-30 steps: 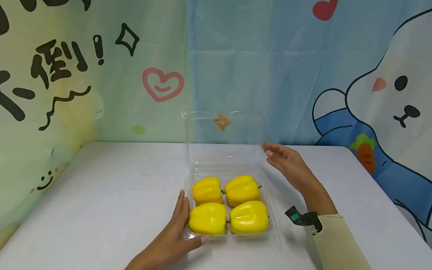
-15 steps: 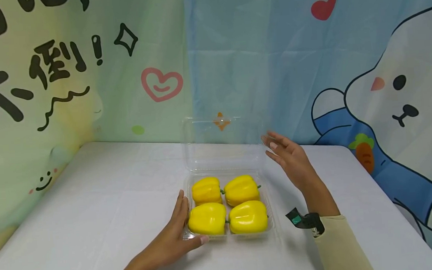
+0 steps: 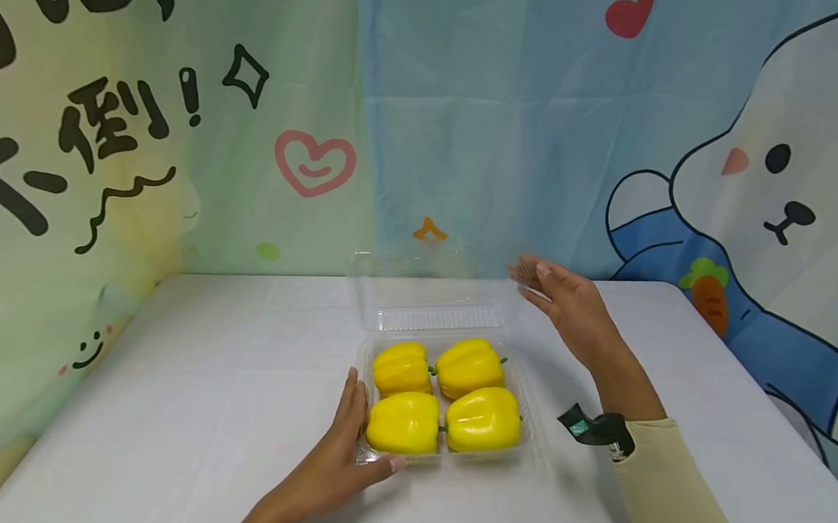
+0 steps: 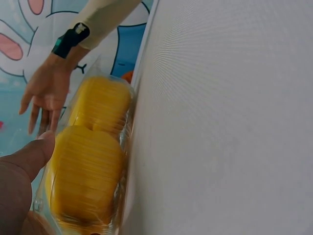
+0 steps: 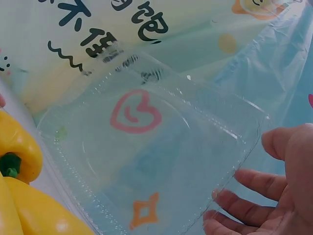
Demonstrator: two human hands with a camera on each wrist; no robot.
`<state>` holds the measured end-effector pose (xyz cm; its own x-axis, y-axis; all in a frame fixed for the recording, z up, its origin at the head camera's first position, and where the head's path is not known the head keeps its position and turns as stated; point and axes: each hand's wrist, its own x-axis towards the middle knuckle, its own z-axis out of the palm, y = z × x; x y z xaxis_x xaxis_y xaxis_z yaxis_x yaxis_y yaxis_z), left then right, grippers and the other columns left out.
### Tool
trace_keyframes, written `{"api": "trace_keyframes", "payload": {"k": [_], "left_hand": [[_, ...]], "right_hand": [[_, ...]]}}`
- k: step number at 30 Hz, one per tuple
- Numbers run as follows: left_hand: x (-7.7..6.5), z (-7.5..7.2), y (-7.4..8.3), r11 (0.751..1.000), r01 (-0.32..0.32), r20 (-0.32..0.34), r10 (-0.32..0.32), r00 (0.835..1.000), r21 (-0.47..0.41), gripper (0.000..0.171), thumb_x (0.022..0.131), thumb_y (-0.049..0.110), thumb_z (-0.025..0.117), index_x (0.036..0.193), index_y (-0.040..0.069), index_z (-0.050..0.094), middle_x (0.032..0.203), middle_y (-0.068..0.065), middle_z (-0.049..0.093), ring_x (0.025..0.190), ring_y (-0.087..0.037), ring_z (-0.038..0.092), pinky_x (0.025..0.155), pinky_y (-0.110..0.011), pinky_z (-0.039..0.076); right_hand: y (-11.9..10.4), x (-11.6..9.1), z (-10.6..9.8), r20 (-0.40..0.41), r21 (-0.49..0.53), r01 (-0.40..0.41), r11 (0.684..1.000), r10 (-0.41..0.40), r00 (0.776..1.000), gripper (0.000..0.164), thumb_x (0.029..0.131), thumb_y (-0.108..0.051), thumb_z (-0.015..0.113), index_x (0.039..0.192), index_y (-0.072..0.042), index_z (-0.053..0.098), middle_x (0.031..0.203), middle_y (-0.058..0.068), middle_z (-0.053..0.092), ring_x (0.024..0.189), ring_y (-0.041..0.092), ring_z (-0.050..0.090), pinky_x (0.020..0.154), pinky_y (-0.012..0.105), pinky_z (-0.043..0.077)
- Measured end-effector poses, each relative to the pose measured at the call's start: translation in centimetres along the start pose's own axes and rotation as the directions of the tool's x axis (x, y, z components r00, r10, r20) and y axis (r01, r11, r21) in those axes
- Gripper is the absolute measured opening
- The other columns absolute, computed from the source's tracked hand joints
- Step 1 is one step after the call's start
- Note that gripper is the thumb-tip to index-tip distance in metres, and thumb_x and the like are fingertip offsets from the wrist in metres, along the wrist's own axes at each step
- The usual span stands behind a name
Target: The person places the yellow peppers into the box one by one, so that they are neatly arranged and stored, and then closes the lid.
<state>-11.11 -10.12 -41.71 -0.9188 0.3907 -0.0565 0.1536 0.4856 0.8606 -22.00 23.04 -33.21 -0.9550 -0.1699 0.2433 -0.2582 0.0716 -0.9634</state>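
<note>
Several yellow bell peppers (image 3: 403, 424) with green stems lie in two rows in a clear plastic clamshell box (image 3: 467, 457). Its hinged lid (image 3: 433, 318) stands raised at the back. My left hand (image 3: 338, 462) rests against the box's left side with straight fingers, its thumb along the front left corner. In the left wrist view the thumb (image 4: 32, 155) shows beside the box wall. At the lid's right edge is my right hand (image 3: 569, 300), with extended fingers touching behind the clear plastic. In the right wrist view the thumb (image 5: 276, 142) lies near a lid corner, apart from the fingers.
The box stands on a white-covered table (image 3: 204, 402). A printed cloth backdrop (image 3: 453, 115) with lettering, hearts and a cartoon animal hangs behind and beside the table. A dark strap (image 3: 595, 429) circles the right wrist at the beige sleeve.
The lid's upper edge has come lower in the head view, and its tilt has changed. My right hand has shifted slightly up and right with it. Left hand, box and peppers stay put.
</note>
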Motion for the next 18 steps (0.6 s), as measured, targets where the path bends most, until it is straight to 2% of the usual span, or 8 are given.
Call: {"api": "trace_keyframes", "payload": {"k": [10, 14, 18], "left_hand": [[0.04, 0.02, 0.03, 1.000, -0.003, 0.000, 0.003, 1.000, -0.001, 0.110, 0.086, 0.048, 0.072, 0.155, 0.011, -0.006, 0.158, 0.002, -0.024, 0.144, -0.017, -0.009, 0.114, -0.047, 0.006], [0.02, 0.01, 0.04, 1.000, -0.008, 0.002, 0.008, 1.000, 0.001, 0.110, 0.086, 0.048, 0.071, 0.155, 0.010, -0.006, 0.158, 0.002, -0.025, 0.144, -0.017, -0.010, 0.114, -0.047, 0.006], [-0.07, -0.01, 0.05, 1.000, -0.009, 0.005, 0.009, 1.000, -0.007, 0.110, 0.086, 0.048, 0.071, 0.155, 0.009, -0.006, 0.158, 0.001, -0.025, 0.144, -0.019, -0.010, 0.114, -0.048, 0.006]], "right_hand": [[-0.22, -0.15, -0.15, -0.003, 0.151, 0.039, 0.988, -0.039, 0.999, 0.060, 0.103, -0.044, 0.042, 0.140, 0.003, 0.047, 0.130, 0.011, 0.055, 0.123, 0.023, 0.051, 0.101, 0.029, 0.040], [-0.54, -0.27, -0.17, 0.008, 0.156, 0.061, 0.986, -0.063, 0.998, 0.058, 0.104, -0.041, 0.039, 0.140, 0.004, 0.046, 0.128, 0.010, 0.056, 0.121, 0.023, 0.053, 0.100, 0.030, 0.042], [-0.84, -0.46, -0.09, -0.004, 0.146, 0.071, 0.987, -0.072, 0.997, 0.056, 0.105, -0.038, 0.040, 0.141, 0.004, 0.045, 0.133, 0.010, 0.052, 0.126, 0.023, 0.048, 0.100, 0.032, 0.042]]}}
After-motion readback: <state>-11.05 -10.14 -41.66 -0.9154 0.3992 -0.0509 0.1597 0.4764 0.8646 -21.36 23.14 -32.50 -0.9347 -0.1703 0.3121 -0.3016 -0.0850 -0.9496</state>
